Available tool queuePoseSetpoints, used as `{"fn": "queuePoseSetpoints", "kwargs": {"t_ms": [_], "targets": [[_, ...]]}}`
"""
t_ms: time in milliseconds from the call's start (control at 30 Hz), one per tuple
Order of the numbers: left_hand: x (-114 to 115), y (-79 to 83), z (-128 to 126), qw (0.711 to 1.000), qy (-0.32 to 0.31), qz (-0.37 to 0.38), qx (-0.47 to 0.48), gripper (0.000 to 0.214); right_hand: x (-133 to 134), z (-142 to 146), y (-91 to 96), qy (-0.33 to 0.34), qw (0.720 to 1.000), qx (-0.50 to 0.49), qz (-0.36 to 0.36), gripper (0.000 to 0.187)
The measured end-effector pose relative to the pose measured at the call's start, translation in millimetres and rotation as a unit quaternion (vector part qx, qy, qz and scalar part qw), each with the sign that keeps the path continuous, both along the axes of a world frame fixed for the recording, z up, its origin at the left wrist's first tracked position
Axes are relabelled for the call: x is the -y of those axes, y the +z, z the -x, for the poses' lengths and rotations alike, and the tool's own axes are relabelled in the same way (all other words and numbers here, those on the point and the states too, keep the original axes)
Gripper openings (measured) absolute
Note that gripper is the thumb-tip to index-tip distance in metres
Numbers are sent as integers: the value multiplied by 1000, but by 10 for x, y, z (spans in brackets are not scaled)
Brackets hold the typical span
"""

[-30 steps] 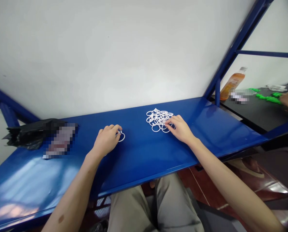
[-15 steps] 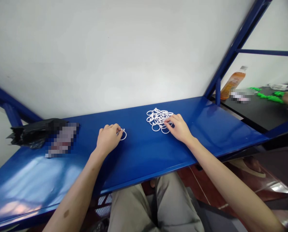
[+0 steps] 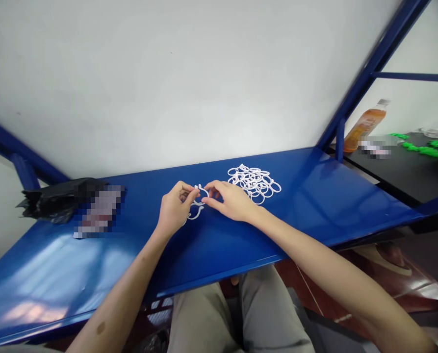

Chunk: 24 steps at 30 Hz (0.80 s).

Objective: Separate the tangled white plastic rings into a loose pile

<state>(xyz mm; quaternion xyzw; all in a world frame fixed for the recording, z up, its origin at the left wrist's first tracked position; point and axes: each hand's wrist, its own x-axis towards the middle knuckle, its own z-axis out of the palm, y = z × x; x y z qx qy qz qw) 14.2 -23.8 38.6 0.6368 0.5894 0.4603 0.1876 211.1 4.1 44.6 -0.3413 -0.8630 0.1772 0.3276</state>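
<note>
Both hands meet over the blue table, left of the middle, around one white plastic ring point(image 3: 205, 191). My left hand point(image 3: 176, 206) pinches the ring's left side, close to its small knob. From the right, my right hand point(image 3: 230, 198) grips the same ring between thumb and fingers. Below my left fingers another white ring point(image 3: 195, 214) lies on the table, partly hidden by the hand. A loose pile of white rings point(image 3: 255, 180) rests behind and to the right of my right hand, several overlapping.
The blue table point(image 3: 296, 211) runs up to a white wall. A black plastic bag point(image 3: 53, 201) and a blurred-out flat item point(image 3: 101, 211) lie at its left. Past a blue frame post point(image 3: 340, 139), a bottle point(image 3: 366, 127) and green pieces point(image 3: 425, 148) sit on a dark table.
My right hand has left the pile and moved left with a ring to meet my left hand. The pile looks more spread out, and my left hand has shifted slightly right.
</note>
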Motion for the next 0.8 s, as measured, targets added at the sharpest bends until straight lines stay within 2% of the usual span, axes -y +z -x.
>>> {"fn": "queuePoseSetpoints", "kwargs": {"t_ms": [133, 267, 367, 567, 800], "targets": [[-23, -47, -3, 993, -37, 31, 108, 27, -58, 219, -131, -20, 992, -110, 60, 15], [-42, -74, -31, 981, -75, 66, 166, 36, -55, 141, -226, -27, 986, -155, 61, 11], [-32, -96, -50, 985, -86, 65, 134, 33, -16, 72, -246, -14, 986, -160, 54, 9], [46, -108, -57, 996, -63, 14, 57, 20, 34, 68, -265, -8, 993, -114, -5, 15], [95, -73, -65, 998, -62, -13, -17, 20, 39, 28, -276, 3, 996, -44, -73, 11]]}}
